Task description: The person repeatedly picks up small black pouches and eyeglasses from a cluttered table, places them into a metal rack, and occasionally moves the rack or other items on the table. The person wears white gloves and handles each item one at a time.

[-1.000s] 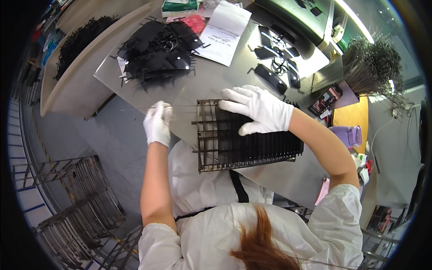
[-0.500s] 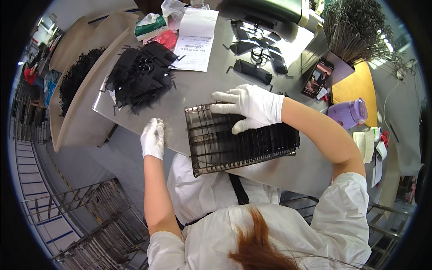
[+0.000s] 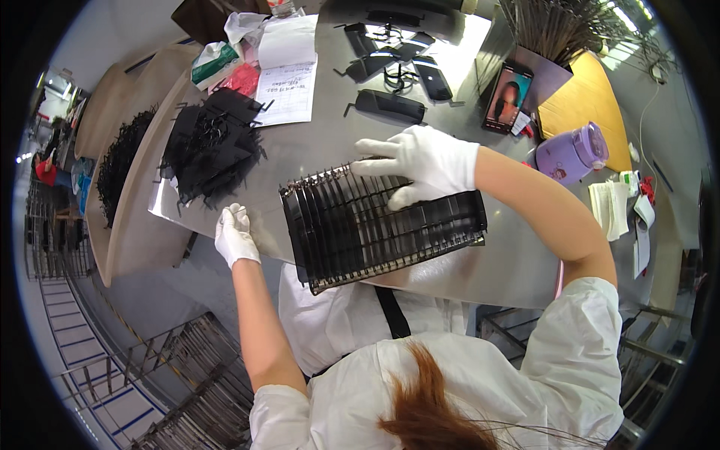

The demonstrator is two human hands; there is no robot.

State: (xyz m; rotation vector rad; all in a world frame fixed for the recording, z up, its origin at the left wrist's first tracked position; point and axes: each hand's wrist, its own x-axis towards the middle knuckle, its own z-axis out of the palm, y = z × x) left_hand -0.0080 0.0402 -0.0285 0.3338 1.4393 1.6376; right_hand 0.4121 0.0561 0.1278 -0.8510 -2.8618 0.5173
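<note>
In front of me a wire rack (image 3: 386,262) holds several thin black panels (image 3: 322,229) standing in its slots; they crowd toward the left end. My right hand (image 3: 420,165), in a white glove, reaches over the rack's far edge. Its fingers are stretched out and the thumb is apart, resting on or just above the rack. To the left of the rack, past the table's edge, is my left hand (image 3: 236,234), also gloved in white. Its fingers are curled together, and whatever they hold, if anything, cannot be made out.
A pile of black hooked parts (image 3: 214,146) lies at the left beside a written sheet (image 3: 289,90). Several glossy black pieces (image 3: 390,106) lie farther back. A phone (image 3: 508,97), a purple cup (image 3: 571,154) and a bin of metal hooks (image 3: 551,34) stand right. A curved wooden trough (image 3: 142,202) borders the left.
The black panels in the rack have shifted from its right part toward its left end. My right hand stays over the rack; the left stays curled. The whole view has shifted slightly.
</note>
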